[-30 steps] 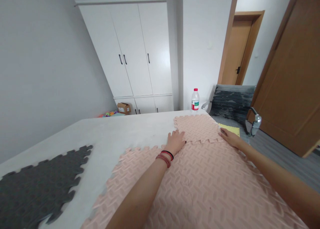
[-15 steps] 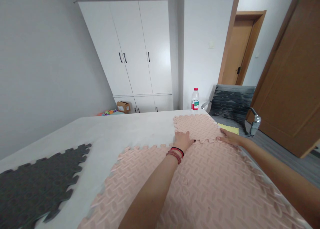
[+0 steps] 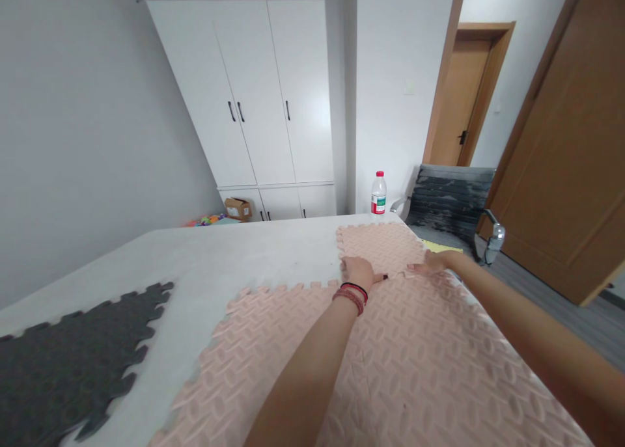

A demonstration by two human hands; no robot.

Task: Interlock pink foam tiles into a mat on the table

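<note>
Both hands lie flat on pink foam puzzle mats spread over a pale grey surface (image 3: 234,248). The left hand (image 3: 359,270), with red and black bands around its wrist, rests palm down at the toothed seam where the far pink mat (image 3: 378,242) meets the large near pink mat (image 3: 371,362); its fingers (image 3: 347,262) are loosely spread and press on the foam without pinching anything. The right hand (image 3: 434,262) rests on the same seam just to the right, near the right-hand corner of the far mat, with its fingers extended flat and close together, pointing towards the left hand; the two hands are near each other but apart. The far mat lies at the back right corner of the surface, its teeth meshing with the near mat along most of the seam. A dark grey mat (image 3: 68,356) of the same toothed kind lies well apart at the left. A water bottle (image 3: 377,194) with a red cap stands beyond the far mat, beside a grey chair (image 3: 452,203). A white wardrobe (image 3: 254,95) stands against the back wall.
</note>
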